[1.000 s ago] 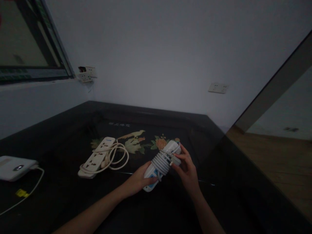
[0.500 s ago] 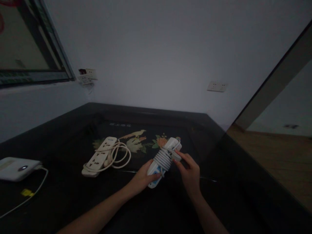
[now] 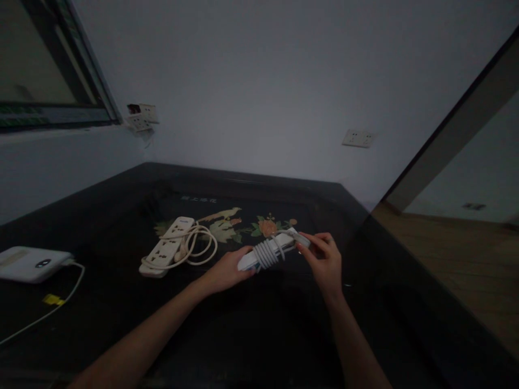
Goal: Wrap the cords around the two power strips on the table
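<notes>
A white power strip [image 3: 247, 262] is held above the dark table, its pale cord [image 3: 266, 254] wound in several turns round its middle. My left hand [image 3: 229, 269] is closed round the near-left end of the strip. At the far end, the fingers of my right hand [image 3: 322, 256] pinch a white plug [image 3: 302, 239] on the cord's end. Part of the plug is hidden by those fingers. To the left lies a second white power strip [image 3: 167, 248], with its loosely looped cord [image 3: 203, 246] resting across it.
The black table [image 3: 251, 329] bears a bird-and-flower picture. A white power bank [image 3: 34, 265] with a cable [image 3: 75, 289] and yellow tag [image 3: 53, 299] lies at left. Wall sockets [image 3: 359, 138] are on the back wall; a loose socket [image 3: 140, 122] hangs near the window.
The wrapped power strip has turned to lie flatter and more sideways. My right hand has drawn the plug outward to the right, and my left hand has shifted slightly up and left.
</notes>
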`<state>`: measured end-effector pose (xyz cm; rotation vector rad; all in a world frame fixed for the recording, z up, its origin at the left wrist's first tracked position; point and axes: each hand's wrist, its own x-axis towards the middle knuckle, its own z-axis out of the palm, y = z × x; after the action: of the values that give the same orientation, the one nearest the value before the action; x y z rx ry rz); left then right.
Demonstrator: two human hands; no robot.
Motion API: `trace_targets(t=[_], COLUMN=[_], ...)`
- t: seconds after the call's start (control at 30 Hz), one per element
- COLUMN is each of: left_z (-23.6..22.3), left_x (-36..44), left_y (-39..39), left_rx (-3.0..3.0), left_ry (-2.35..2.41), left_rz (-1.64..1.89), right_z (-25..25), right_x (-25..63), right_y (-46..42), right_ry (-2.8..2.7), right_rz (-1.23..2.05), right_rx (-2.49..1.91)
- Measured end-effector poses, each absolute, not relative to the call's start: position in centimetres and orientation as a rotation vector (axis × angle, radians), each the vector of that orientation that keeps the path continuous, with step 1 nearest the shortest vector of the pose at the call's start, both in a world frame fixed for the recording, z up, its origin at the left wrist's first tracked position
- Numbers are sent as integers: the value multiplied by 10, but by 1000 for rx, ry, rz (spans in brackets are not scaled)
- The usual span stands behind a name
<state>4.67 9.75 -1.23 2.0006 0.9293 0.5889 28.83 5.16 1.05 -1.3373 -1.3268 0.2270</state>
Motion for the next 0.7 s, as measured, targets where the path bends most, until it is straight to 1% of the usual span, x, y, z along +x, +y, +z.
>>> trace_targets(t=[0.07,0.23,0.3,0.43,0.7], left_z=[-10,-8,-9,-17,-24], left_x=[38,23,22,25,29], left_y=[101,102,101,102,108], left_rx=[2027,1958,1863,1636,1373], left_ry=[874,688,651,658,863], left_rz=[533,404,410,524,721], right_z=[16,6,-5,-25,-36], right_x=[299,321,322,312,282], right_y=[53,63,67,69,60], right_ry=[-1342,-1181,-1041,-941,-1218], right_rz=[315,1049,1233,1303,1352], right_rx=[-1319,-1216,-1150,-1131,-1147])
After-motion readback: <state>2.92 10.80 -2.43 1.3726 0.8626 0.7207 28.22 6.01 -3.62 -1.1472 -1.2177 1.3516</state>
